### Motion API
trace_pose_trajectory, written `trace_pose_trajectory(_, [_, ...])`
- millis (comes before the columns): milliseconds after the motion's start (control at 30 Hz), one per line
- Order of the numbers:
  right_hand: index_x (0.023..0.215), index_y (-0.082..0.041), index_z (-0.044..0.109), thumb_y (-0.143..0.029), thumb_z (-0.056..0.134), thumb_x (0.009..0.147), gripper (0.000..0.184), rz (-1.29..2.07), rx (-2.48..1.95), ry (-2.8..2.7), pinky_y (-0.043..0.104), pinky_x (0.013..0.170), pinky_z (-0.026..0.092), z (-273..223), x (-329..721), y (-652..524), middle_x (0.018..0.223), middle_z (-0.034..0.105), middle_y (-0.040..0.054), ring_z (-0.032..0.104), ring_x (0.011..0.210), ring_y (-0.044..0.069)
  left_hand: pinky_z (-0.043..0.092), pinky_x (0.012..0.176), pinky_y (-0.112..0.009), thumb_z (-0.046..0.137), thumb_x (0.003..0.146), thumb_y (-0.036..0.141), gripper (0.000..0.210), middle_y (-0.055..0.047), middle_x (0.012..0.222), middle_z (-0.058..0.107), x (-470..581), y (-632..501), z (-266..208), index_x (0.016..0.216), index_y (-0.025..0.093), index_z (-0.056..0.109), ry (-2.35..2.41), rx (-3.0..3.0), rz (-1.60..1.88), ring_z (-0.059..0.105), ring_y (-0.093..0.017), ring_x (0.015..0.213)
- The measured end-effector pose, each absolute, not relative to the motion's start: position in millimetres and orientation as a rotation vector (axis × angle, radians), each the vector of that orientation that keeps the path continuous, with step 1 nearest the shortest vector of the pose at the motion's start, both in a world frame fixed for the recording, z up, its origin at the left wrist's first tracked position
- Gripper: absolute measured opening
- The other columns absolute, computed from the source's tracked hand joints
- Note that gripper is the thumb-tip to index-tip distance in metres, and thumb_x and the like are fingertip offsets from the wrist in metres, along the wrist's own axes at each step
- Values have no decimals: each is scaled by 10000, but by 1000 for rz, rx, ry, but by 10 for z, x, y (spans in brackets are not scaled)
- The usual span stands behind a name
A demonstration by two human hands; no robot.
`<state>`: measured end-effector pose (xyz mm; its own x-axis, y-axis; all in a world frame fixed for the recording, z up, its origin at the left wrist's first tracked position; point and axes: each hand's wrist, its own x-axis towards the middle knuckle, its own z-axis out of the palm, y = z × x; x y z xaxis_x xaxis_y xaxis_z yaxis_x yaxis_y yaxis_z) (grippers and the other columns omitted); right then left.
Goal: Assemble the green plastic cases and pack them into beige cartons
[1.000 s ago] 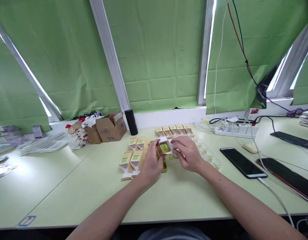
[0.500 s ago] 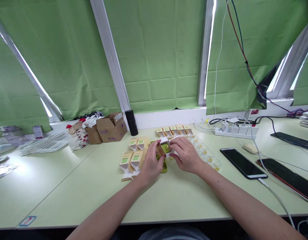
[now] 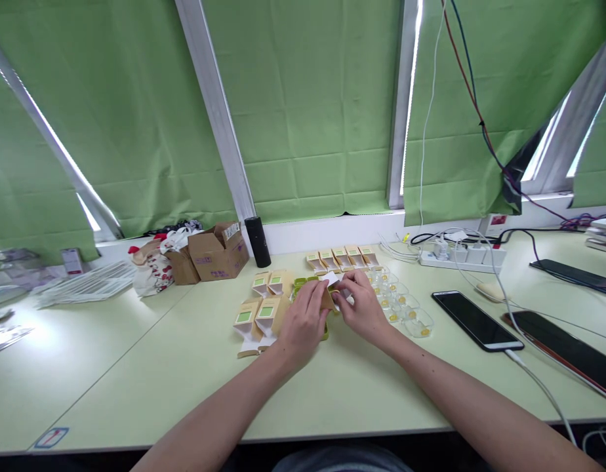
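Between my hands is a small tan cardboard box with its white inner flap standing up. My left hand is closed around its left side. At the open end, the fingers of my right hand are bent and gripping the box's edge; its contents are mostly hidden. Small green containers lie behind and below my hands, partly covered. Left of them stand several tan boxes with green squares, their flaps hanging open. Clear plastic cups with yellow bits inside sit to the right of my right hand.
A row of tan boxes stands at the back. Further right are a phone on a cable and a white power strip. A black cylinder, a cardboard carton and a cloth bag line the back left.
The box has been turned in my hands, and the green inside it is now mostly hidden. My right fingers have curled in at its opening, where the white flap now sticks up.
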<state>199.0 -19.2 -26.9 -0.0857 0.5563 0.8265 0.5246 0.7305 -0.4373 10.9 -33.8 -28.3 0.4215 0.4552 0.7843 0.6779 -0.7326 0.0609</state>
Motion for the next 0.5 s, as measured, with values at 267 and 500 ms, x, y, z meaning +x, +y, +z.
trace_pose_trajectory(267, [821, -235, 594, -263, 643, 990, 179, 251, -823, -1622, 357, 699, 561, -271, 1981, -169, 954, 650, 63, 619, 819, 207, 573, 1112, -507, 529, 1015, 110, 675, -172, 1417, 631, 83, -306, -249, 1643, 234, 316, -995, -2376, -1145, 630, -318, 1364])
trace_pose_trajectory(500, [864, -235, 641, -548, 673, 987, 338, 569, -776, -1451, 391, 826, 641, -252, 1992, -189, 1087, 749, 107, 720, 965, 239, 570, 1114, -530, 544, 997, 112, 682, -178, 1416, 628, 26, -265, -248, 1630, 232, 322, -1043, -2328, -1141, 632, -331, 1348])
